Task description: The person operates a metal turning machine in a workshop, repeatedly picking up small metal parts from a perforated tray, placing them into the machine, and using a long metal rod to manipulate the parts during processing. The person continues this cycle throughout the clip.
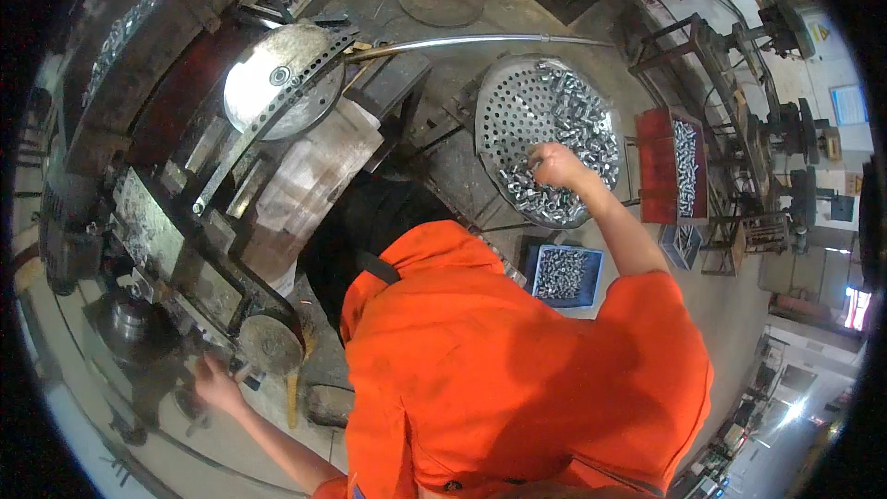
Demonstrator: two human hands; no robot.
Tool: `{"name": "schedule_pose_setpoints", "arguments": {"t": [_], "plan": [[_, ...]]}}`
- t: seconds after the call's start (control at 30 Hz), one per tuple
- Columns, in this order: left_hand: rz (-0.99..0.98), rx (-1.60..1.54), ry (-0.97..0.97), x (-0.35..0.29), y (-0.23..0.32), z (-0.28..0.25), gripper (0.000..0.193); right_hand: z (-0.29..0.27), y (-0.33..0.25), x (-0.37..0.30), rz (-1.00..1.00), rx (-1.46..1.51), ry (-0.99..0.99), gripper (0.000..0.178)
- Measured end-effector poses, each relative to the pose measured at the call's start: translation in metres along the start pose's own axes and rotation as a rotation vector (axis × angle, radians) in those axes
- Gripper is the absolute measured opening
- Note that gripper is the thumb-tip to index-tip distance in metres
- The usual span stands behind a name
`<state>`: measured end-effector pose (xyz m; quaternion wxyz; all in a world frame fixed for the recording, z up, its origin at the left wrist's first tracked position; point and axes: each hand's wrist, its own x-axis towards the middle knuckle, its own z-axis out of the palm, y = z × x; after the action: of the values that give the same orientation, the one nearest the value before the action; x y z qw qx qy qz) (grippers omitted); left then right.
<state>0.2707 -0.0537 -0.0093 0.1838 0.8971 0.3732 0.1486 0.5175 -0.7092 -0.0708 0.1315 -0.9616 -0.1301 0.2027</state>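
Note:
My right hand (558, 166) is over a round perforated metal tray (506, 111), at the edge of a heap of small shiny metal cylindrical parts (591, 134). Its fingers are curled together, and what they hold, if anything, is hidden. Down at the left, my left hand (219, 388) is beside the machine, close to a short grey handle (242, 372) and a round metal piece (271, 344). Blur there hides whether its fingers grip anything.
A blue bin (591, 279) of small metal parts stands below the tray; a red bin (658, 166) with more is to its right. At the left, the machine carries a large metal disc (263, 83) and a perforated bar (249, 134). A long metal rod (480, 39) extends behind the tray.

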Motion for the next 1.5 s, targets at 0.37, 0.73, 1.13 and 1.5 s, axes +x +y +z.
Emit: {"name": "schedule_pose_setpoints", "arguments": {"t": [0.37,0.73,1.13,1.5], "plan": [[-0.091,-0.040,-0.009,-0.001,0.005,-0.002,0.040,-0.004,-0.003,-0.010,-0.142,-0.086,0.069,0.035],[0.045,0.015,0.096,0.001,-0.015,0.007,0.030,0.011,0.020,-0.003,0.023,-0.113,0.135,0.033],[-0.028,-0.082,0.010,0.007,-0.013,0.008,0.030,-0.002,0.006,0.009,0.049,0.035,0.425,0.030],[-0.120,-0.776,-0.008,0.011,0.151,-0.051,0.027,-0.081,-0.261,0.067,-0.953,0.513,0.357,0.042]]}}
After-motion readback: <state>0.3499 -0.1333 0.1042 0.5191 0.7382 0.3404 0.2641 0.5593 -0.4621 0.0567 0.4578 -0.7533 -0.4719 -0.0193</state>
